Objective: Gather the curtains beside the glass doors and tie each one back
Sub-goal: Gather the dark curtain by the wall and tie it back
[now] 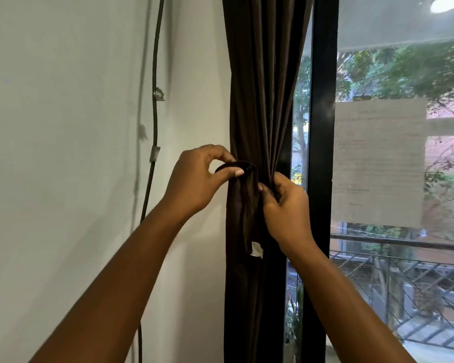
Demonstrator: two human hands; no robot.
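One curtain (260, 100) gathered left of door frame (323, 127), tie band (243, 205) looped on, not fastened. Left hand (197, 179) pinches band's top; right hand (286, 205) grips curtain folds. Other curtains unseen.
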